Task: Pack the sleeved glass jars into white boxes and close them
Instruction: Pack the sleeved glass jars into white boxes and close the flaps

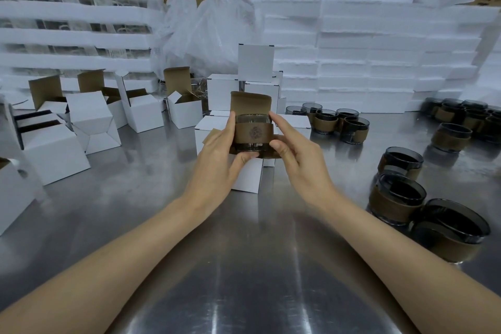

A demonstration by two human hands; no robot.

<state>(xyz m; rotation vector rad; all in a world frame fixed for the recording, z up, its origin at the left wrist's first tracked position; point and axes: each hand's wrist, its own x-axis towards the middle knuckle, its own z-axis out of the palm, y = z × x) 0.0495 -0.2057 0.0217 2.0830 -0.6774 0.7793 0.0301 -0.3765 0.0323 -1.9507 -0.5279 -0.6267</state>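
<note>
Steel table (244, 266): left hand (217, 160) and right hand (295, 154) hold one sleeved jar (253, 133) between curled fingers, an open box (248, 171) directly behind their fingertips.

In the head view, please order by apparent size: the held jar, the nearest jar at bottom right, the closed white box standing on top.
1. Nearest jar, though closeness to the camera inflates it.
2. Held jar and white box look alike; unranked.
</note>
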